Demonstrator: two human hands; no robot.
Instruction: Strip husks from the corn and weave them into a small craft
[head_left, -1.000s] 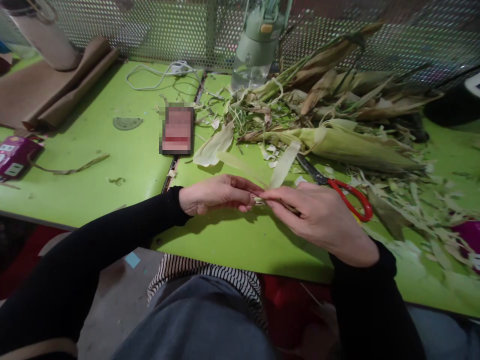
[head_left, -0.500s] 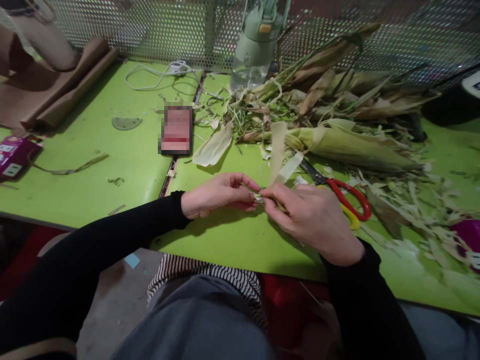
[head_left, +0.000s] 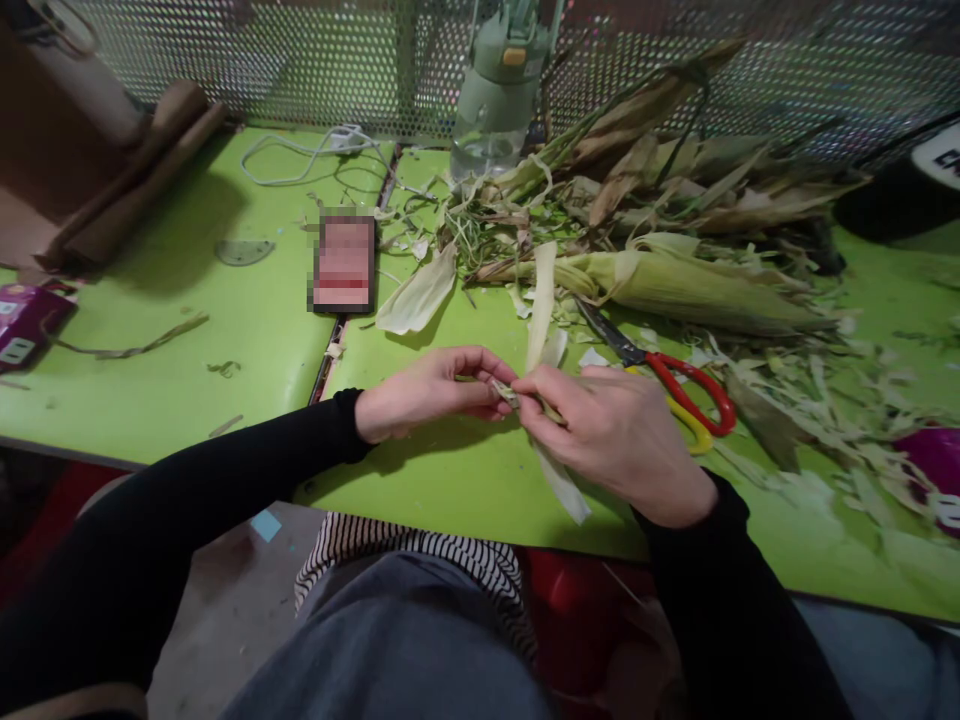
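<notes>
My left hand (head_left: pixel 442 392) pinches one end of a small bundle of corn husk strips (head_left: pixel 508 395) above the near table edge. Against it, my right hand (head_left: pixel 611 430) grips the same bundle from the other side, fingertips almost touching the left ones. One pale husk strip (head_left: pixel 541 300) sticks up from the right fingers, and another strip end (head_left: pixel 564 488) hangs below them. Scissors with red and yellow handles (head_left: pixel 694 392) lie just beyond the right hand, blades pointing away. The knot or fold between my fingertips is too small to make out.
A heap of corn husks (head_left: pixel 675 270) and shreds covers the right side of the green table (head_left: pixel 420 480). Behind stands a water bottle (head_left: pixel 495 110). A phone (head_left: pixel 343 265), a protractor (head_left: pixel 244 252), a white cable (head_left: pixel 300 165) and brown paper (head_left: pixel 142 170) lie leftward.
A strip end has come down below my right hand, where it did not show before. Both hands keep their grip. At the left, the brown material has shifted, casting a shadow.
</notes>
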